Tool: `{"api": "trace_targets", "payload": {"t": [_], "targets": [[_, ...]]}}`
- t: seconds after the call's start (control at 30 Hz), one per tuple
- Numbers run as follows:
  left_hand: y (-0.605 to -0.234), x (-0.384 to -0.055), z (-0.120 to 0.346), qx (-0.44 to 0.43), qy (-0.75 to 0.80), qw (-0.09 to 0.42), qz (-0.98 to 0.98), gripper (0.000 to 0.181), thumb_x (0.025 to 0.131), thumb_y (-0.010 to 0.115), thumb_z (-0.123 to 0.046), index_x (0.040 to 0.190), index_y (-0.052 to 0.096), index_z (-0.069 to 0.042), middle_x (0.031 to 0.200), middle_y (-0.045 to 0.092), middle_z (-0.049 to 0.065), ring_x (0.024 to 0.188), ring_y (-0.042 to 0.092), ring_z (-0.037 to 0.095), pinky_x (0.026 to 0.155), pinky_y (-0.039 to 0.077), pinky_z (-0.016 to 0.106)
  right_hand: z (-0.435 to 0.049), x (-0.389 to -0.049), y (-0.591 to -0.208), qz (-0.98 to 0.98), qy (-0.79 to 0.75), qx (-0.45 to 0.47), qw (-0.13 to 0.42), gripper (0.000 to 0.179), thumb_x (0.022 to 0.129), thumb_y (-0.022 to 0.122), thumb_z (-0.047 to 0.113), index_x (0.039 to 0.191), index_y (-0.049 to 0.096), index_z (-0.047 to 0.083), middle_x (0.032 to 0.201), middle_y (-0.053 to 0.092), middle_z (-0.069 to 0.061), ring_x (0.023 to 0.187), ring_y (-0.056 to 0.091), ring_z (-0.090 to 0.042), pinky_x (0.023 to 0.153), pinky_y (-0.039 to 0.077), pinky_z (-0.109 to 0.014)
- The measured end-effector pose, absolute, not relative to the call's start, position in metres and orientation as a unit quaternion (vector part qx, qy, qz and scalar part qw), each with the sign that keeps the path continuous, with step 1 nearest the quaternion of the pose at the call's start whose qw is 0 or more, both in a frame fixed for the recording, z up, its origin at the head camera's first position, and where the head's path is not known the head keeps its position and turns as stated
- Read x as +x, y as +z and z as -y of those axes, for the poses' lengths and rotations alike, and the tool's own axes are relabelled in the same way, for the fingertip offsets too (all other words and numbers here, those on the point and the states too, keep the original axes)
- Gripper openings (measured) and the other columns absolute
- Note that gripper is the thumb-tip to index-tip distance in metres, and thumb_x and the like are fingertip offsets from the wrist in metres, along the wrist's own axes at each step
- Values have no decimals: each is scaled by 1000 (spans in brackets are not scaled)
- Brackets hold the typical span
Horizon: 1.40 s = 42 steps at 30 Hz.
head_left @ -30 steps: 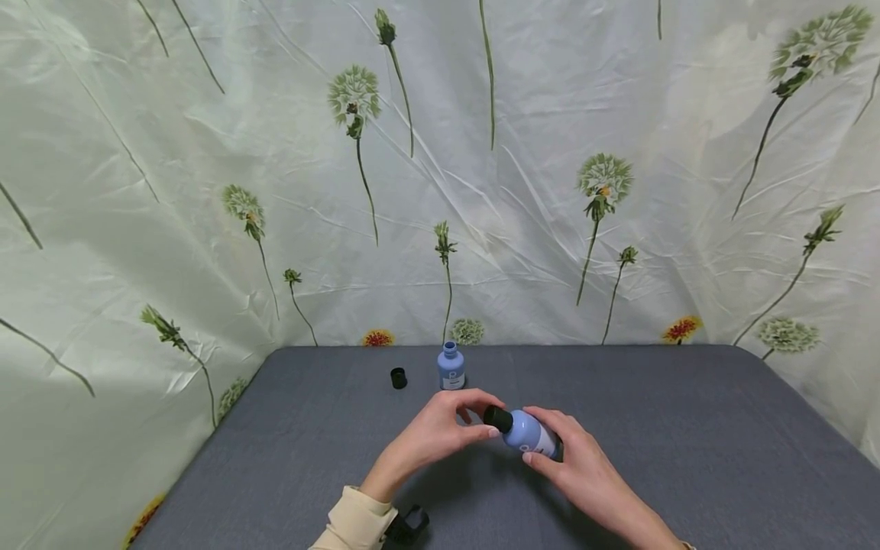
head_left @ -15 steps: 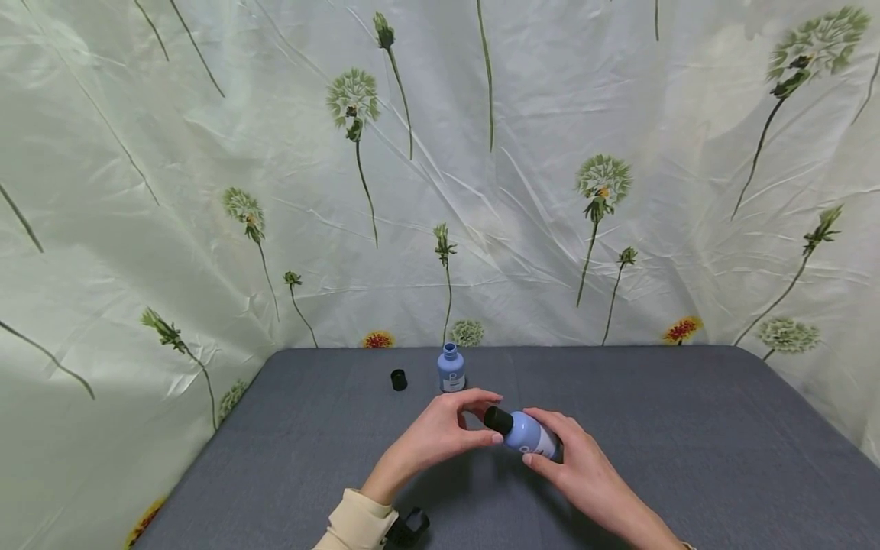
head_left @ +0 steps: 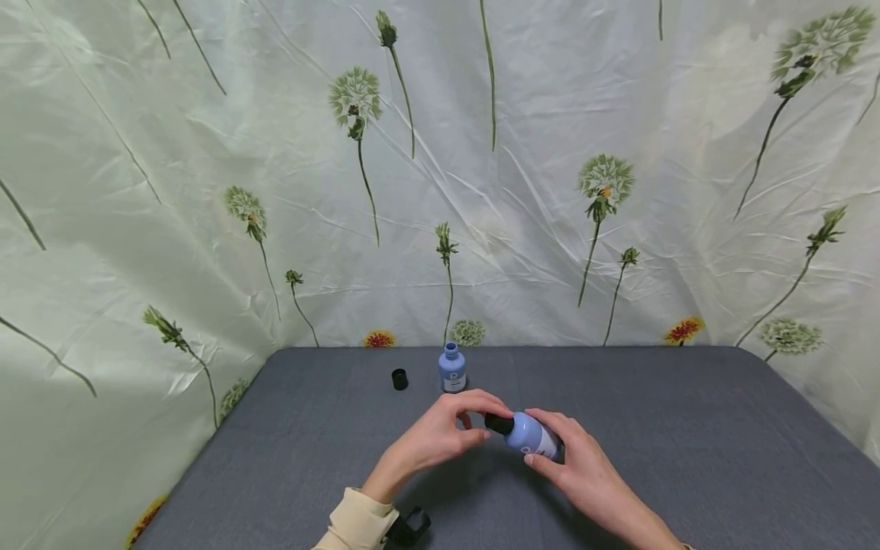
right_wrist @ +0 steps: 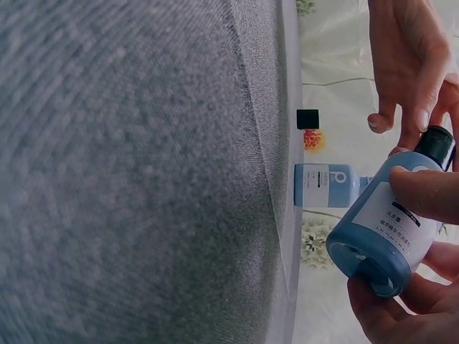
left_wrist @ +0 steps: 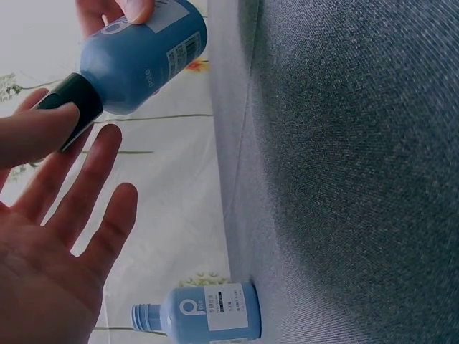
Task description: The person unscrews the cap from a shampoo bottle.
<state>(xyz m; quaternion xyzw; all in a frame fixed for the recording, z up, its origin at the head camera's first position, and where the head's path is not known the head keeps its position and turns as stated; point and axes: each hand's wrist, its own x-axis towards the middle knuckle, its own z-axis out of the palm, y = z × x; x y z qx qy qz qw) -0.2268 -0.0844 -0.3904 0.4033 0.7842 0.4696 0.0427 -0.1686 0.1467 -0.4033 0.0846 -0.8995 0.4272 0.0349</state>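
Just above the table, my right hand [head_left: 580, 464] grips a blue bottle [head_left: 528, 437] around its body, thumb across the label side. The bottle is tilted, its black cap [head_left: 498, 424] pointing left and slightly up. My left hand [head_left: 443, 431] pinches that cap between thumb and forefinger; the left wrist view shows the thumb lying on the cap [left_wrist: 87, 102] and the other fingers spread apart. In the right wrist view the base of the bottle [right_wrist: 380, 222] faces the camera. The cap sits on the bottle's neck; whether it is tight I cannot tell.
A second blue bottle [head_left: 451, 372] stands uncapped, its threaded neck bare, near the back of the grey cloth-covered table [head_left: 653, 428]. Left of it lies a loose black cap [head_left: 399, 380]. A flower-printed curtain [head_left: 522, 191] hangs behind. A black device [head_left: 409, 527] is at my left wrist.
My left forefinger has moved right along the cap toward the bottle's shoulder, and the thumb has shifted left. The right hand and the bottle have barely moved.
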Motion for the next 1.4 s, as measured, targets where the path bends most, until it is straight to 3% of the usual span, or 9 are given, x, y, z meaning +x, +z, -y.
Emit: {"api": "trace_targets", "payload": {"t": [0.3, 0.6, 0.7, 0.83, 0.93, 1.03, 1.17, 1.4], "targets": [[-390, -224, 82, 363, 456, 24, -812, 31, 90, 73, -15, 120, 70, -23, 110, 65, -15, 90, 59, 8, 69, 49, 27, -147, -170, -404, 899, 429, 81, 34, 55, 80, 81, 13, 131, 62, 19, 122, 60, -3, 103, 53, -20, 83, 47, -44], [-389, -223, 78, 304, 449, 19, -840, 22, 86, 77, -34, 106, 73, -26, 88, 65, -14, 78, 60, 6, 64, 49, 26, -145, -169, -404, 902, 423, 76, 41, 54, 79, 83, 12, 129, 63, 20, 121, 60, -1, 103, 53, -20, 86, 46, -47], [-389, -223, 79, 302, 446, 21, -842, 26, 85, 78, -35, 108, 73, -23, 88, 65, -13, 79, 60, 7, 66, 50, 26, -145, -169, -404, 903, 421, 77, 42, 54, 79, 83, 13, 129, 63, 20, 121, 60, -2, 103, 53, -20, 87, 46, -48], [-388, -225, 81, 322, 448, 38, -833, 40, 85, 78, -34, 123, 67, -25, 101, 65, -14, 89, 60, 7, 69, 50, 27, -145, -169, -405, 903, 421, 74, 39, 54, 79, 83, 14, 129, 63, 19, 122, 60, -3, 104, 54, -20, 88, 46, -48], [-388, -225, 83, 357, 451, 45, -817, 44, 88, 77, -24, 129, 63, -28, 116, 63, -15, 100, 58, 7, 74, 50, 30, -145, -169, -404, 899, 430, 76, 37, 54, 80, 82, 13, 130, 63, 20, 122, 60, -3, 102, 53, -20, 85, 46, -45], [-388, -225, 84, 397, 450, 42, -799, 40, 90, 72, -9, 126, 66, -26, 124, 61, -14, 106, 56, 8, 77, 49, 31, -146, -169, -403, 895, 438, 76, 33, 54, 80, 81, 13, 130, 62, 21, 121, 60, -2, 100, 53, -18, 82, 45, -41], [-388, -225, 84, 410, 446, 37, -794, 40, 91, 67, 1, 121, 68, -25, 122, 62, -14, 105, 57, 7, 75, 48, 29, -146, -169, -403, 894, 439, 80, 30, 53, 81, 81, 13, 130, 62, 21, 120, 60, -1, 98, 53, -18, 80, 45, -40], [-388, -222, 81, 358, 435, 25, -826, 28, 90, 73, -17, 117, 71, -26, 106, 65, -16, 92, 58, 6, 65, 46, 25, -146, -169, -403, 896, 435, 80, 33, 53, 80, 82, 12, 129, 63, 20, 120, 60, -1, 99, 52, -18, 80, 45, -41]]}}
